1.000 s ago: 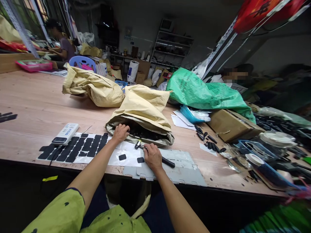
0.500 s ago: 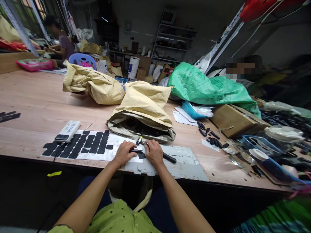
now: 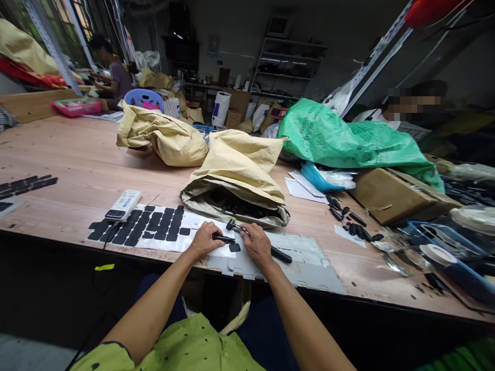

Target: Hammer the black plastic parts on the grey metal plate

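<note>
My left hand (image 3: 208,239) is closed on one end of a small, slim black part (image 3: 225,239), holding it low over the worktop; its exact kind I cannot make out. A small hammer (image 3: 281,254) lies in the closed fingers of my right hand (image 3: 256,243), gripped by the metal shaft near the head, with its black handle pointing right. The hammer head is just beyond the black part. Beneath them, a loose black rounded pad (image 3: 234,248) rests beside a white sheet (image 3: 195,220) with rows of similar black pads (image 3: 164,226).
A grey board (image 3: 301,257) lies under my right hand. Behind my hands, an open beige sack (image 3: 240,159) holds dark parts. A white device (image 3: 124,203) sits on the sheet. Loose black parts (image 3: 353,226), a cardboard box (image 3: 398,193) and a green sack (image 3: 348,136) are at right.
The whole view has shifted, so the bench appears farther right. The hammer head has turned slightly, its pale face now hidden. Both hands keep their hold.
</note>
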A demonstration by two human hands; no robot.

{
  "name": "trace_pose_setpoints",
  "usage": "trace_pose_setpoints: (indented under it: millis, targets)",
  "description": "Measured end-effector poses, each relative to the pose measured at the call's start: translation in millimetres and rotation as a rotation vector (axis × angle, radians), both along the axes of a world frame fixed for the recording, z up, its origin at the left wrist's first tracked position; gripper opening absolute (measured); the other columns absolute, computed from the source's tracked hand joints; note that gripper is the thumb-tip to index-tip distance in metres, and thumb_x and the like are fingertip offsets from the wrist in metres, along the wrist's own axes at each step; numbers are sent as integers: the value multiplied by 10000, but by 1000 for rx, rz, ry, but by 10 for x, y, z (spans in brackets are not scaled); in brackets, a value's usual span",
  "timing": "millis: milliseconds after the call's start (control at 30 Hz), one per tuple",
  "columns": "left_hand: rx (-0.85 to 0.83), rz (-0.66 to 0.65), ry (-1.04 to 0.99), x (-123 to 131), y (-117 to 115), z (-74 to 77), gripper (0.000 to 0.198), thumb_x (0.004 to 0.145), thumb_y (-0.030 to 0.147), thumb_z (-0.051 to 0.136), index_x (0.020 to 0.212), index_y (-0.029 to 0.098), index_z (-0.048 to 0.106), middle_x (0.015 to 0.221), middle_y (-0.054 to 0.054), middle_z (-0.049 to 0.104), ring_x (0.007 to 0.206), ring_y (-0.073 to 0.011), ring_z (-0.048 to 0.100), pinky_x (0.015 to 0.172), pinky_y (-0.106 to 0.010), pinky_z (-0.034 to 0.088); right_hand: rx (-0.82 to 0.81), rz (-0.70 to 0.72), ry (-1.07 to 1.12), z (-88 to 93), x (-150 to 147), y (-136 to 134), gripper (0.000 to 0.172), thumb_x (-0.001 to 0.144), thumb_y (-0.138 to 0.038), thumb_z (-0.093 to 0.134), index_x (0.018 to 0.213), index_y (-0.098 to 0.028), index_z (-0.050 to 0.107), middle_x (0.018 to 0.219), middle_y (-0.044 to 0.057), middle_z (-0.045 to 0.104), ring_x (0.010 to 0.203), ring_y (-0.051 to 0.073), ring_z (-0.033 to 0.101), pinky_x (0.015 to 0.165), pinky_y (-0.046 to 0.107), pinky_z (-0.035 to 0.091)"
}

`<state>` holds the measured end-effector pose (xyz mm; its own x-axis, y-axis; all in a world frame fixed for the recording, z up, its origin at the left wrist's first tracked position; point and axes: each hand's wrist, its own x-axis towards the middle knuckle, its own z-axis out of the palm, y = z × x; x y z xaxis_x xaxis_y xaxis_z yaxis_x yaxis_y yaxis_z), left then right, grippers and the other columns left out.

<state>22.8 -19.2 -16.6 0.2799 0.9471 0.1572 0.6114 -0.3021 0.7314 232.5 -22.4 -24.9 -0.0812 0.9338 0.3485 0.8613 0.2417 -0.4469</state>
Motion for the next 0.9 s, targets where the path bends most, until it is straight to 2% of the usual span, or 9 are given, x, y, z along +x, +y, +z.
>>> trace_pose_setpoints:
  millis: [200, 300, 467, 600, 700, 900]
  targets:
    - [-39, 13, 18, 23, -7, -4, 165, 643, 233, 800, 783, 213, 717, 800, -5, 631, 870, -202, 520, 727, -293, 412, 46, 117, 265, 222, -40, -238, 250, 889, -263, 504, 1072, -234, 672, 988, 44, 686, 892, 180, 631, 794, 298, 487]
    - [-40, 15, 34, 32, -12, -6, 160, 646, 238, 796, 784, 218, 717, 810, -2, 628, 864, -200, 516, 726, -294, 406, 29, 172, 217, 251, -78, -363, 271, 880, -245, 505, 1097, -241, 667, 968, 39, 698, 857, 174, 643, 771, 294, 499]
    - [-46, 16, 55, 34, -18, 4, 136, 661, 232, 774, 784, 223, 716, 811, -1, 616, 866, -199, 510, 739, -296, 404, 66, 184, 206, 260, -144, -463, 282, 911, -252, 477, 1123, -253, 663, 957, 44, 692, 863, 174, 641, 776, 287, 499]
    - [-42, 8, 68, 33, -23, 13, 90, 660, 244, 771, 704, 214, 699, 777, -5, 599, 846, -200, 500, 727, -297, 399, 69, 206, 118, 239, -204, -500, 290, 928, -240, 453, 1122, -247, 669, 897, 42, 670, 845, 176, 626, 757, 272, 482]
    - [-41, 24, 43, 37, -29, 9, 95, 654, 244, 775, 676, 211, 688, 771, -3, 596, 850, -198, 498, 718, -293, 401, 43, 181, 54, 226, -205, -507, 285, 917, -227, 466, 1108, -257, 676, 899, 33, 670, 845, 172, 626, 724, 257, 471]
    - [-35, 47, -9, 52, -39, -11, 136, 637, 195, 768, 764, 229, 735, 781, -2, 619, 868, -197, 518, 752, -301, 414, 104, 121, 135, 253, -96, -544, 274, 920, -250, 476, 1111, -256, 672, 916, 34, 679, 840, 166, 631, 754, 265, 479]
